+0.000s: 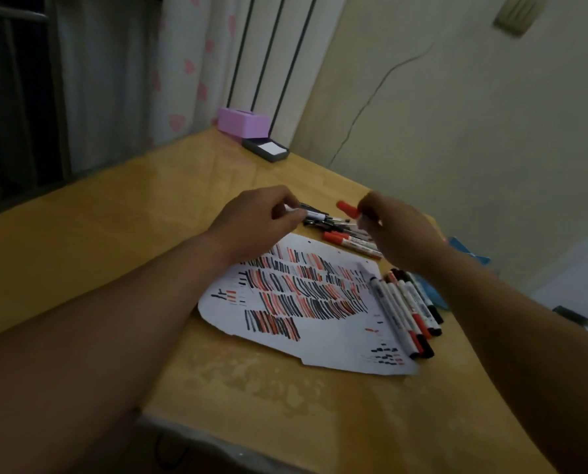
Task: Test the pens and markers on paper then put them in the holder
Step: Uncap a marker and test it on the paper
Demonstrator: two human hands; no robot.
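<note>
white marker (309, 213) and red cap (347, 208) held apart over the paper (320, 340)
paper nearest, scribbled red and black, a row of markers (405, 309) at its right edge; beyond, left hand (254, 220) pinches the white marker, right hand (395, 230) pinches the red cap; purple holder (243, 123) far back.

Paper (320, 323) (striped red and black) lies flat; markers (405, 309) line its right edge, pens (333, 223) piled beyond.

Nothing is reading clearly: the print on the markers (403, 307) at lower right is showing only as blur.
</note>
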